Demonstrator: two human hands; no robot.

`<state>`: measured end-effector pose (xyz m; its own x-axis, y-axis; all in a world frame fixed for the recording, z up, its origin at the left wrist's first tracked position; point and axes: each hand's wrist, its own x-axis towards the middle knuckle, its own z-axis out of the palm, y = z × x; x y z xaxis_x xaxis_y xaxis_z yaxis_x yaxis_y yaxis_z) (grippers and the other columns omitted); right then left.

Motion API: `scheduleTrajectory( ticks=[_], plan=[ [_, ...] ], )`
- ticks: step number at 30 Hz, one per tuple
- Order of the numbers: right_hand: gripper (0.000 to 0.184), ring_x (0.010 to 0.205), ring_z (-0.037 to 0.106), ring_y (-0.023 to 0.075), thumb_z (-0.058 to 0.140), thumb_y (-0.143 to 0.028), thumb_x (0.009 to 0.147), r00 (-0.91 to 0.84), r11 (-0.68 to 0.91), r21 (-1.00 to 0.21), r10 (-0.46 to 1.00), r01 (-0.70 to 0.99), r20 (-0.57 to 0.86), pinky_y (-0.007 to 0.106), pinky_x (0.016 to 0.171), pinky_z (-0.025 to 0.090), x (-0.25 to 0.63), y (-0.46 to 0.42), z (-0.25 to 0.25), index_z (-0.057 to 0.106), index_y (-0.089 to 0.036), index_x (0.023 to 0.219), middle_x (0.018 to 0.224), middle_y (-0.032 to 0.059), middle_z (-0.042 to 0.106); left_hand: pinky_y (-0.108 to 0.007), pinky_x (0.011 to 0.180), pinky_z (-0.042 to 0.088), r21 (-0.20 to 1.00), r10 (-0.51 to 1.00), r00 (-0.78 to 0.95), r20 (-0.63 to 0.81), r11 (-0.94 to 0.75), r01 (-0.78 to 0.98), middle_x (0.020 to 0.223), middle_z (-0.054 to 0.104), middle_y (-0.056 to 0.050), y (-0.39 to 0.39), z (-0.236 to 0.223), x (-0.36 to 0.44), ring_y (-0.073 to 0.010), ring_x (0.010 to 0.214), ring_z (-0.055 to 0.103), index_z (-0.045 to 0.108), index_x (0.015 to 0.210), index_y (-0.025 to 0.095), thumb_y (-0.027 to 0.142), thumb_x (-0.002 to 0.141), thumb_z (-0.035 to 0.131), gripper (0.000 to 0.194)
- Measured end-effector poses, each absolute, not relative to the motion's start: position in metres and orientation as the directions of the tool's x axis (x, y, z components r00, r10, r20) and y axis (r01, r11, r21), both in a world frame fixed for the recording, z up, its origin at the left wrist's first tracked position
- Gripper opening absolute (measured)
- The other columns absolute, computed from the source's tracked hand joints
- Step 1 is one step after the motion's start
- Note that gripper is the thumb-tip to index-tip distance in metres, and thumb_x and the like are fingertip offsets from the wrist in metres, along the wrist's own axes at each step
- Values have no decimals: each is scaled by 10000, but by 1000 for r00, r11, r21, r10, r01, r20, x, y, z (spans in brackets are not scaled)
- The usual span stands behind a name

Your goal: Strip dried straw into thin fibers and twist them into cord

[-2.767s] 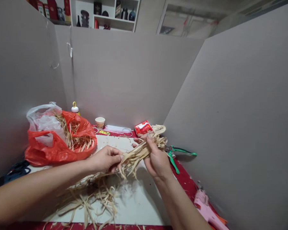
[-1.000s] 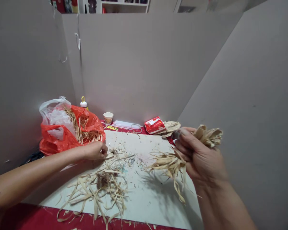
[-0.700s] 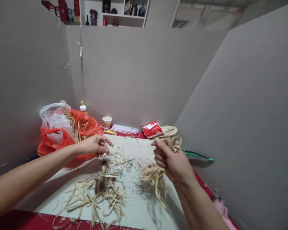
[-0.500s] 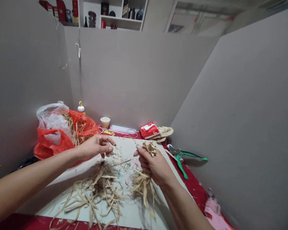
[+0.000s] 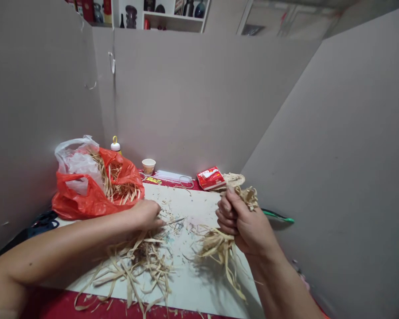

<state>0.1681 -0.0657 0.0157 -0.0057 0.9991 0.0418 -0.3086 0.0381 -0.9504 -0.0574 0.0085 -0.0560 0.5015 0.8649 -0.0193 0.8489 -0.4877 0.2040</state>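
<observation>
My right hand [image 5: 242, 221] is wrapped round a bundle of dried husk strips [image 5: 219, 248]. Loose ends fan out below the fist, and the cut, bunched ends stick out above it. Over the left part of the white board [image 5: 186, 292], my left hand [image 5: 148, 215] is closed, fingers curled down and partly hidden. Its fingertips are by one end of a thin strip [image 5: 176, 220] lying on the board; I cannot make out whether they hold it. Below that hand spreads a pile of loose husk strips [image 5: 142, 266], partly covered by my forearm.
A red plastic bag [image 5: 76, 201] full of strips stands at the left. Along the back are a paper cup [image 5: 148, 166], white sticks [image 5: 173, 176], a red packet [image 5: 211, 178] and a woven piece [image 5: 234, 179]. A green-handled tool [image 5: 279, 216] lies right. Grey panels [image 5: 186, 97] surround the table.
My right hand lifted the bundle away rightward from my left hand, swung it about, and is again right of the board's middle. My left hand has gone from spread fingers to closed, lower down.
</observation>
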Motion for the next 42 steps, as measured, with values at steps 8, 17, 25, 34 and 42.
scheduleTrajectory(
  ticks=[8,17,25,34,42],
  plan=[
    [468,367,151,8,743,-541,624,-42,-32,-970,999,-243,-23,139,338,98,180,-57,10,463,-167,614,463,-110,225,-196,477,383,787,861,508,22,-328,522,631,620,-1,24,-43,-48,-96,484,533,598,693,141,310,786,548,200],
    [428,391,142,19,783,-475,610,43,0,-935,999,-355,-16,147,346,122,149,-41,-20,529,-167,765,470,-130,190,-155,372,336,935,777,630,-3,-221,278,633,637,1,-12,-15,-27,-45,382,463,555,719,140,374,787,594,246],
    [455,489,443,58,747,-488,665,199,263,-842,962,-472,189,173,376,334,161,-43,-8,418,-178,608,645,-30,498,-173,432,358,918,739,665,-111,-180,353,610,618,13,-15,-12,-43,-49,426,436,622,728,127,266,745,613,141],
    [442,363,115,37,714,-332,730,400,449,-781,873,-434,280,207,323,47,198,-64,27,321,-203,573,450,-90,203,-185,544,352,557,667,731,-143,-556,617,669,641,9,-14,-54,-71,-98,594,518,710,743,175,184,669,680,80],
    [348,361,136,18,771,-395,627,112,106,-925,991,-365,70,151,324,91,186,-58,15,502,-192,715,460,-119,213,-194,497,409,882,746,666,-20,-300,363,631,628,-8,-14,-4,-74,-76,498,506,651,793,129,317,793,595,196]
  ],
)
